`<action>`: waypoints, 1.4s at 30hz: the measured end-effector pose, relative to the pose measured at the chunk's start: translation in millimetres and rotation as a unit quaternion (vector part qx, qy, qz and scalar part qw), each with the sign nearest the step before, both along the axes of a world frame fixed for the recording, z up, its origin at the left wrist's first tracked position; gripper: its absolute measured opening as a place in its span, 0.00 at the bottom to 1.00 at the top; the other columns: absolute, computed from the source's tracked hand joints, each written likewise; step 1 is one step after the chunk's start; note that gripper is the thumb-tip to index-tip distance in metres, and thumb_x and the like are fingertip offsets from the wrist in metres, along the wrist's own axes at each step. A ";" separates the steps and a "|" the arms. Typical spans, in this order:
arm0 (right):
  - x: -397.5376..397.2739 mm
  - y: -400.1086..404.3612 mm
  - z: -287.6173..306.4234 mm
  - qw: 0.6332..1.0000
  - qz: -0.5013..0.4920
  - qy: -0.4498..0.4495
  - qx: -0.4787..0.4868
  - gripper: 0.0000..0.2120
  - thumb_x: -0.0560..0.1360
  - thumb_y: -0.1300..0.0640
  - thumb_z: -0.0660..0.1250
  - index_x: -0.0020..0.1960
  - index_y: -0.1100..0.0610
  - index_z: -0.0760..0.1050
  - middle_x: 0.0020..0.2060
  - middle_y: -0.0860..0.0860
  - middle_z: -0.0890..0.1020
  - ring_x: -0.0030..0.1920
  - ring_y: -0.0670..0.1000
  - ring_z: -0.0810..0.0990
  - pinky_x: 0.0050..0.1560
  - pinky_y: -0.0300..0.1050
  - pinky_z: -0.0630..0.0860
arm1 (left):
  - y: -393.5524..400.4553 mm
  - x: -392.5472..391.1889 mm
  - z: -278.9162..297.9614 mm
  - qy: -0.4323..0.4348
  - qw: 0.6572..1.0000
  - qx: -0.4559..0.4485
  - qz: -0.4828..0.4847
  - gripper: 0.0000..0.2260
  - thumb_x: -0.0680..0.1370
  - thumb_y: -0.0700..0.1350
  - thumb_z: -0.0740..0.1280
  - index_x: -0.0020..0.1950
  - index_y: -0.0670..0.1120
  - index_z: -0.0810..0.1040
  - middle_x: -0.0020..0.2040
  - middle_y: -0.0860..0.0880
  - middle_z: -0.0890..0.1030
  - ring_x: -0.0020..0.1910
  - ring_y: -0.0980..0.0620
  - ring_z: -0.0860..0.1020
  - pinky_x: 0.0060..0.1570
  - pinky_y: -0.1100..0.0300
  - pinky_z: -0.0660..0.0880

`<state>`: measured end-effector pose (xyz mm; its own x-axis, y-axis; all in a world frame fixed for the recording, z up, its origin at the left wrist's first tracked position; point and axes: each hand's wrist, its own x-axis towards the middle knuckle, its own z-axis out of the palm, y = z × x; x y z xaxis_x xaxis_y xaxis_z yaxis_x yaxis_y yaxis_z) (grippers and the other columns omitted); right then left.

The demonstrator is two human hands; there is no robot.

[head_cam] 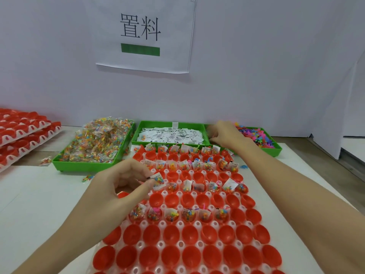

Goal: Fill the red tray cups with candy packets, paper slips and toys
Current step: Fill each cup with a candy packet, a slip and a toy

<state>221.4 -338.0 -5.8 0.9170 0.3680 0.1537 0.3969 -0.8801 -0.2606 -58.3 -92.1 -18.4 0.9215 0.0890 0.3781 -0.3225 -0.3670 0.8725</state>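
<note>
The left hand (120, 180) hovers over the left edge of the red cup tray (197, 254), its thumb and fingers pinching a candy packet with a paper slip (158, 179) just above the third filled row of cups. The right hand (225, 134) reaches to the far side of the tray, fingers curled down at the seam between the green bin of paper slips (171, 135) and the green bin of colourful plastic toys (258, 138); whether it holds anything cannot be told, since the fingertips are hidden from this angle. The green bin of candy packets (94, 144) sits to the left of the slips bin, heaped high, with a few stray packets (45, 161) lying on the white table (29, 194) beside it. On the red cup tray, four rows hold packets, slips and some toys, alternating with bare red rows; the near rows are bare red cups. A stack of red cup trays (21, 133) lies at the far left. On the wall behind hangs a paper sign (144, 34) printed 置料 above a green bar
</note>
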 end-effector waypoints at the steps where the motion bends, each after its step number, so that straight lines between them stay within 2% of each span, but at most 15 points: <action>1: 2.4 0.8 -1.2 1.000 -0.003 -0.006 -0.010 0.08 0.76 0.59 0.75 0.54 0.59 0.86 0.55 0.56 0.85 0.53 0.56 0.83 0.55 0.50 0.80 | 0.4 0.1 -0.7 -0.001 1.000 0.000 0.001 0.05 0.72 0.49 0.74 0.46 0.53 0.83 0.39 0.48 0.84 0.38 0.47 0.84 0.43 0.58 0.82; 4: 6.6 0.5 -5.8 1.000 -0.020 -0.017 -0.011 0.07 0.76 0.59 0.74 0.51 0.62 0.86 0.52 0.57 0.85 0.52 0.57 0.82 0.55 0.53 0.80 | 0.8 0.8 -1.9 0.001 1.000 0.007 -0.002 0.05 0.73 0.49 0.74 0.47 0.52 0.83 0.40 0.48 0.85 0.38 0.48 0.84 0.44 0.55 0.82; 7: 9.0 -1.4 -12.0 0.999 -0.036 -0.022 0.004 0.07 0.77 0.62 0.72 0.48 0.66 0.85 0.48 0.61 0.86 0.47 0.58 0.84 0.49 0.52 0.81 | 1.4 0.6 -1.0 -0.001 1.000 0.017 -0.004 0.06 0.73 0.50 0.74 0.48 0.52 0.83 0.41 0.48 0.85 0.39 0.47 0.84 0.44 0.53 0.81; 9: 8.8 -1.8 -13.0 0.999 -0.034 -0.009 0.009 0.09 0.78 0.60 0.71 0.46 0.67 0.84 0.44 0.62 0.86 0.45 0.60 0.84 0.46 0.53 0.81 | 2.0 0.3 -0.5 -0.004 1.000 0.016 -0.001 0.07 0.72 0.51 0.74 0.48 0.52 0.83 0.41 0.48 0.85 0.38 0.47 0.84 0.43 0.52 0.82; 11: 8.9 -2.3 -13.2 0.999 -0.031 -0.008 0.012 0.10 0.78 0.58 0.73 0.49 0.67 0.83 0.45 0.62 0.85 0.47 0.61 0.84 0.47 0.55 0.81 | 1.9 0.3 -0.6 -0.004 1.000 0.016 0.000 0.07 0.72 0.51 0.74 0.48 0.51 0.83 0.41 0.48 0.84 0.38 0.48 0.84 0.43 0.52 0.82; 15: 10.3 -0.3 -14.7 0.999 -0.018 -0.041 0.021 0.10 0.76 0.61 0.74 0.57 0.61 0.82 0.52 0.58 0.85 0.52 0.57 0.82 0.48 0.46 0.74 | 1.5 -0.4 0.3 -0.005 1.000 0.025 0.001 0.07 0.73 0.51 0.74 0.49 0.52 0.83 0.41 0.49 0.84 0.38 0.48 0.84 0.43 0.52 0.81; 18: 11.9 2.4 -14.9 0.999 -0.020 -0.047 0.014 0.10 0.76 0.62 0.74 0.57 0.61 0.83 0.52 0.58 0.85 0.52 0.57 0.83 0.51 0.48 0.77 | 2.8 0.2 0.1 -0.010 0.999 0.033 0.005 0.07 0.73 0.51 0.74 0.49 0.52 0.83 0.41 0.49 0.84 0.39 0.48 0.84 0.43 0.55 0.81; 26: 13.0 11.5 -12.3 0.997 -0.043 -0.049 -0.039 0.07 0.76 0.68 0.69 0.52 0.62 0.84 0.50 0.59 0.85 0.50 0.59 0.83 0.51 0.53 0.81 | 0.4 -1.3 -3.8 -0.010 0.998 0.062 -0.001 0.05 0.76 0.44 0.75 0.50 0.51 0.83 0.42 0.49 0.85 0.40 0.48 0.83 0.43 0.54 0.80; 29: 15.0 12.4 -12.1 0.997 -0.056 -0.037 -0.042 0.04 0.76 0.68 0.67 0.46 0.67 0.81 0.40 0.60 0.84 0.43 0.61 0.83 0.45 0.52 0.82 | 2.1 -0.4 -3.4 -0.013 0.998 0.062 0.000 0.04 0.75 0.45 0.75 0.49 0.51 0.83 0.42 0.49 0.85 0.40 0.48 0.83 0.43 0.55 0.80; 31: 15.4 8.7 -13.0 0.997 -0.060 -0.034 -0.026 0.07 0.77 0.67 0.67 0.45 0.70 0.82 0.40 0.63 0.85 0.41 0.61 0.83 0.43 0.51 0.81 | 3.5 0.7 -2.3 -0.008 0.999 0.049 -0.001 0.04 0.75 0.45 0.75 0.48 0.51 0.83 0.41 0.49 0.85 0.38 0.49 0.83 0.43 0.55 0.81; 34: 12.1 -5.1 -6.8 0.995 -0.073 -0.046 0.048 0.08 0.78 0.64 0.68 0.50 0.67 0.85 0.47 0.60 0.87 0.45 0.57 0.85 0.52 0.52 0.82 | 6.8 3.3 -0.9 0.010 1.000 0.010 -0.006 0.03 0.73 0.47 0.75 0.45 0.52 0.83 0.40 0.49 0.85 0.37 0.49 0.84 0.41 0.58 0.81; 37: -9.6 -21.6 8.4 0.973 -0.091 -0.027 0.208 0.07 0.79 0.58 0.72 0.52 0.60 0.85 0.44 0.51 0.85 0.44 0.49 0.81 0.47 0.43 0.75 | 9.3 4.2 0.0 0.026 0.999 -0.016 -0.012 0.03 0.72 0.48 0.75 0.44 0.53 0.83 0.41 0.48 0.85 0.37 0.49 0.85 0.41 0.61 0.81; 38: -22.3 -26.9 13.6 0.957 -0.094 -0.004 0.275 0.06 0.78 0.57 0.72 0.51 0.59 0.85 0.44 0.50 0.85 0.44 0.50 0.82 0.46 0.43 0.75 | 9.0 4.1 0.2 0.028 0.999 -0.021 -0.014 0.03 0.72 0.48 0.75 0.44 0.53 0.84 0.42 0.48 0.85 0.37 0.49 0.86 0.42 0.61 0.81; 40: -54.6 -35.6 21.6 0.909 -0.067 0.089 0.401 0.05 0.78 0.58 0.72 0.50 0.59 0.84 0.45 0.55 0.87 0.47 0.52 0.86 0.43 0.41 0.80 | 7.2 3.0 1.2 0.028 0.999 -0.029 -0.019 0.04 0.72 0.48 0.76 0.45 0.52 0.84 0.42 0.48 0.85 0.38 0.48 0.85 0.43 0.60 0.82; 42: -93.1 -41.8 25.3 0.856 -0.019 0.192 0.480 0.07 0.80 0.59 0.70 0.53 0.62 0.82 0.49 0.58 0.87 0.50 0.53 0.87 0.42 0.38 0.81 | 4.0 1.7 2.8 0.027 0.999 -0.028 -0.027 0.04 0.72 0.48 0.76 0.45 0.52 0.84 0.42 0.47 0.86 0.40 0.48 0.85 0.45 0.58 0.82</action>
<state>128.3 -379.8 19.6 0.9761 0.2108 0.0533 0.0958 -0.1969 -0.9757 -56.6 -88.2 -15.6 0.9442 0.0572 0.3244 -0.2936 -0.3007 0.9074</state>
